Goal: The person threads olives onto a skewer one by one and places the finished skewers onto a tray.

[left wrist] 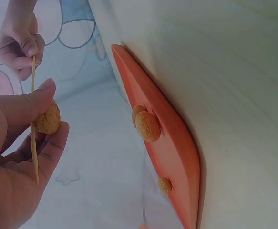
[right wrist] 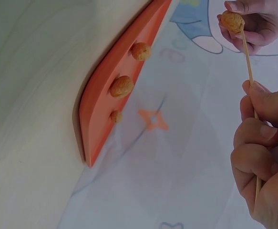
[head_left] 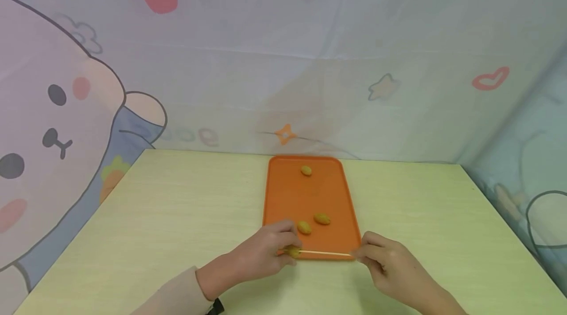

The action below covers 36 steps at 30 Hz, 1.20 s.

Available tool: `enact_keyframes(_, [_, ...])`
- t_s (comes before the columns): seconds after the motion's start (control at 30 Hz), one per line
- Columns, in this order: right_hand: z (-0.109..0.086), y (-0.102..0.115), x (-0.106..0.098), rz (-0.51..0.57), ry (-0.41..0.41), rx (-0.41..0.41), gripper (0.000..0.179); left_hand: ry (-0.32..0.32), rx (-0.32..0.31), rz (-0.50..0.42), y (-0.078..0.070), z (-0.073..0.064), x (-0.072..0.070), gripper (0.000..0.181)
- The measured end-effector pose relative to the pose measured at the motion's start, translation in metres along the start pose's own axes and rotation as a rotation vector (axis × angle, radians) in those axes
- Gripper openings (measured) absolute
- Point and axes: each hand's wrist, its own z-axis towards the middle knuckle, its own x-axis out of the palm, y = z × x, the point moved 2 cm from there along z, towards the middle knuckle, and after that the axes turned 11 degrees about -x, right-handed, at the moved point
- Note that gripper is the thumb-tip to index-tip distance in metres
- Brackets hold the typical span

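Between the thumb and fingers of my left hand [head_left: 265, 252] a golden-brown, wrinkled ball [left wrist: 50, 119] is pinched. A thin wooden skewer [head_left: 325, 253] runs through the ball, and its pointed end shows beyond it in the left wrist view. My right hand [head_left: 394, 267] grips the skewer's other end, fingers curled round it. Both hands are raised over the near edge of an orange tray [head_left: 312, 196]. On the tray lie three similar balls: a near one [head_left: 304, 227], one just right of it [head_left: 322, 218], and a far one [head_left: 306, 171].
The tray lies on a pale wooden table [head_left: 199, 197], its far end close to the table's back edge. Behind hangs a light cloth backdrop [head_left: 248, 69] printed with a cartoon animal, hearts and stars. More printed cloth [head_left: 522, 177] hangs at the right side.
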Motion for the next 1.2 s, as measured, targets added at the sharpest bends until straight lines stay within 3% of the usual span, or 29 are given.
enact_keyframes(0.1, [0.002,0.002,0.001,-0.014,0.01,0.03,0.039,-0.006,0.014,0.013,-0.002,0.001,0.0,0.023])
enact_keyframes(0.53, [0.008,0.006,0.008,-0.032,0.002,0.07,0.04,0.029,-0.007,0.02,-0.005,0.006,0.003,0.023])
enact_keyframes(1.2, [0.016,0.01,0.02,-0.025,0.014,0.097,0.032,-0.005,0.06,0.088,-0.012,0.012,0.008,0.023])
